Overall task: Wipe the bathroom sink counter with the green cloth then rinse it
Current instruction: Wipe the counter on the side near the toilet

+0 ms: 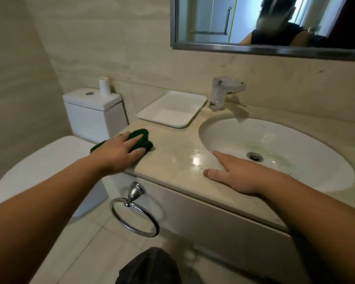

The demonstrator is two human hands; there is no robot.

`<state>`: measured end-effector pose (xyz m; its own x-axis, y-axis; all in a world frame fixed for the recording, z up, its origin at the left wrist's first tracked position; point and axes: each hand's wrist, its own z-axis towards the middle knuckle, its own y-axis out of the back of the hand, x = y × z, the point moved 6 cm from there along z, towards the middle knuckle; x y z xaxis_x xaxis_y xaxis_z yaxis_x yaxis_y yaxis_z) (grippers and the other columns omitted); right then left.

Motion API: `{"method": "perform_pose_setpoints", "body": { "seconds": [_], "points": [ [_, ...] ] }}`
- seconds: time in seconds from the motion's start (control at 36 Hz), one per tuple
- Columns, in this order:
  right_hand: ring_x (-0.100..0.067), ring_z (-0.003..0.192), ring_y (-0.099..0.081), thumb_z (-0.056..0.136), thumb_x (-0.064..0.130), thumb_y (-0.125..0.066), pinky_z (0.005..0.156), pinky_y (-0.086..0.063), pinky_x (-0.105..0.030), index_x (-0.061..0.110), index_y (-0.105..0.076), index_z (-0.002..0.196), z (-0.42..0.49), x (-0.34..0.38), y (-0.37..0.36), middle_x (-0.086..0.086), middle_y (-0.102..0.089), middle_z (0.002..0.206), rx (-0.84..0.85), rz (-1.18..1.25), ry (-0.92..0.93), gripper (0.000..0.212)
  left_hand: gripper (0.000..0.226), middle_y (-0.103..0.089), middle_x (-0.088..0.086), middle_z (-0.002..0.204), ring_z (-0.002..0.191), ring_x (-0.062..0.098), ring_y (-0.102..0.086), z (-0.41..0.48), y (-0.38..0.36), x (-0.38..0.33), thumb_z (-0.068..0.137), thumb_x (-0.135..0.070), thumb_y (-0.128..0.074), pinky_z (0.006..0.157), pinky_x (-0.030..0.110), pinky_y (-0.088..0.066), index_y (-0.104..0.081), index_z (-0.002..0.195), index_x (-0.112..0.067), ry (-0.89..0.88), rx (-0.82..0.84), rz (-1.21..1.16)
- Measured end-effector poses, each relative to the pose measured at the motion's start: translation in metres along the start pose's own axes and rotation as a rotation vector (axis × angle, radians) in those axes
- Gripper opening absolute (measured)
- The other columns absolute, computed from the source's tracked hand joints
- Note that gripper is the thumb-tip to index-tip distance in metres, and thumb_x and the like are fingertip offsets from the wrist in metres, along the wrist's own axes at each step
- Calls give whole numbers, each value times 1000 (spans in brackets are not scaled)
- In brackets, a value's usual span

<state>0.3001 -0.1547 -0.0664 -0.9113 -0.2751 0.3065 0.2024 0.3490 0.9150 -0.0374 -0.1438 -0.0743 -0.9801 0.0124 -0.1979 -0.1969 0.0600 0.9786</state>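
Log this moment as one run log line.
phase: wiping | left hand: pressing green cloth on counter | right hand: flat by sink | faucet: off

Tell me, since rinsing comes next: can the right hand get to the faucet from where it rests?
Probably yes. The right hand lies flat and empty on the counter by the sink; nothing stands between it and the faucet.

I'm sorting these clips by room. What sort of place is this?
A bathroom, most likely in a home. A toilet stands beside a counter with a sink and tap, and a mirror hangs above. The left hand presses a green cloth on the counter.
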Motion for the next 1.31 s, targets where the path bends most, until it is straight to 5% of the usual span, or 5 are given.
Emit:
{"method": "perform_pose_setpoints", "body": {
  "seconds": [0.5, 0.69, 0.89, 1.17, 1.31],
  "points": [
    [-21, 143, -47, 79, 96, -32, 118, -40, -45, 38, -26, 161, 0, -10, -1, 5, -40, 166, -46, -12, 1, 101, 65, -4, -3, 177, 163, 23, 0, -6, -13, -97, 108, -61, -28, 129, 41, -2, -13, 167, -40, -281, 37, 28],
    [-19, 144, -44, 106, 58, -37, 119, -36, -39, 32, -43, 158, -52, -53, 22, 2, -44, 163, -157, -84, -30, 58, 66, -5, -1, 178, 163, 24, 0, -32, -35, -202, 107, -63, -27, 130, 41, -3, -13, 168, -39, -455, 47, 42],
    [-18, 132, -54, 105, 57, -37, 111, -44, -39, 32, -53, 149, -108, -120, 29, 1, -56, 153, -188, -117, -207, 53, 54, -49, 0, 160, 145, 22, -42, -64, -56, -319, 108, -53, -39, 121, 41, -31, -41, 159, -33, -694, 6, -31],
    [-22, 146, -33, 76, 94, -48, 121, -29, -42, 29, -17, 164, -146, -121, 11, 0, -29, 165, 45, -272, -107, 113, 48, -60, 1, 145, 130, 24, -57, -58, 1, -144, 106, -40, -52, 109, 41, -45, -51, 152, -26, -370, -199, -157],
    [-25, 133, -38, 76, 90, -55, 115, -30, -40, 26, -20, 159, -143, -119, 0, -4, -38, 150, -79, -361, -57, 110, 80, -19, -10, 172, 162, 19, -11, -81, -33, -135, 97, -78, -17, 130, 42, -13, -23, 166, -37, -465, -52, 17]
  ]
}}
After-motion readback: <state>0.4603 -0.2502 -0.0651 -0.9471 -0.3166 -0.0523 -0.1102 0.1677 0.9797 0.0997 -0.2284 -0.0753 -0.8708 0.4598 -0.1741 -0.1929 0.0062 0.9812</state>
